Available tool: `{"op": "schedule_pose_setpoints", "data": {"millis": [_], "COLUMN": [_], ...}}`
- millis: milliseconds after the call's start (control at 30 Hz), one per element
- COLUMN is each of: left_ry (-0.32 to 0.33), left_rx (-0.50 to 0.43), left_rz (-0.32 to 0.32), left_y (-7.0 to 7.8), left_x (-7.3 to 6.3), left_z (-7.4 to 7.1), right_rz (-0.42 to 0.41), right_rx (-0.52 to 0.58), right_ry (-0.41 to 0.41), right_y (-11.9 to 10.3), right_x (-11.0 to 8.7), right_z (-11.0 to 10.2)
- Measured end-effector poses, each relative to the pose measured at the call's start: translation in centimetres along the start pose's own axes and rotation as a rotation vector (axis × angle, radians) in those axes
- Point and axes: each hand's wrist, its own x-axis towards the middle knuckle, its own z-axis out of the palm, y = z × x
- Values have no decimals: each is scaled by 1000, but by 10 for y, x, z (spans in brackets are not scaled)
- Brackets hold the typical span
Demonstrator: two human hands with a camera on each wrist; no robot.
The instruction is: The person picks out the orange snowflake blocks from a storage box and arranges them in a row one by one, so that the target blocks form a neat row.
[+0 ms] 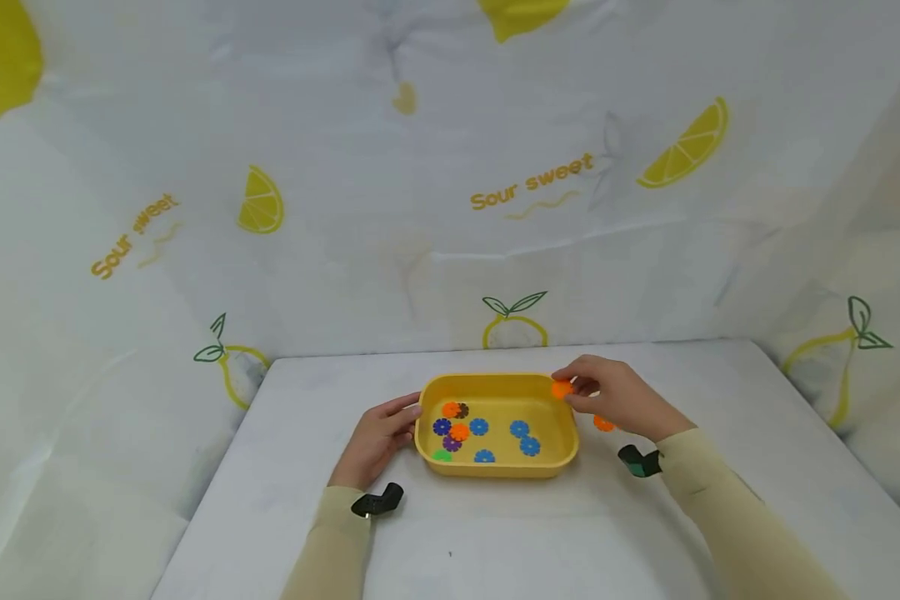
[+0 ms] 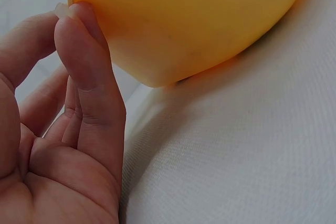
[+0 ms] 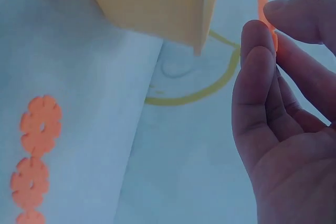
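Note:
A yellow plastic tray (image 1: pixel 487 471) stands on the white table, with several flower-shaped notched discs lying on its floor. My left hand (image 1: pixel 375 442) is at the tray's left end; in the left wrist view its thumb and a finger meet at the rim of the yellow wall (image 2: pixel 173 30). Over the tray's back right corner, my right hand (image 1: pixel 615 396) pinches an orange flower-shaped disc (image 1: pixel 562 389) between thumb and fingertips. The right wrist view shows that disc (image 3: pixel 267 19) edge-on, apart from the tray.
Orange discs (image 3: pixel 41 125) lie in a row on the table right of the tray, one partly visible below the right hand (image 1: pixel 603 423). Inside the tray are blue discs (image 1: pixel 530 447), a green one (image 1: pixel 442 456) and others. A lemon-print cloth (image 1: pixel 375 292) rises behind the table.

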Motion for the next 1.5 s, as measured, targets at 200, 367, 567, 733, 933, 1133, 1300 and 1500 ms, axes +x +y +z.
{"op": "schedule_pose_setpoints", "data": {"millis": [200,367,567,733,933,1133,1300,1500], "left_ry": [7,12,12,13,17,12,13,16], "left_rx": [-4,-14,-37,-33,-27,-35,-26,-14], "left_rz": [-1,2,-4,-3,-7,-17,-18,-25], "left_y": [-2,-1,1,1,3,4,4,4], "left_x": [-1,-3,-3,-3,-6,-7,-7,-9], "left_z": [0,1,4,4,4,4,4,4], "right_rz": [133,210,271,298,326,344,358,385], "right_rx": [-9,-6,-27,-43,-49,-65,-74,-95], "right_ry": [60,88,127,143,153,161,152,143], "right_y": [26,48,70,83,95,100,106,111], "right_x": [-21,-41,-60,-71,-82,-90,-91,-90], "right_z": [-8,-17,-27,-30,-33,-37,-35,-32]}}
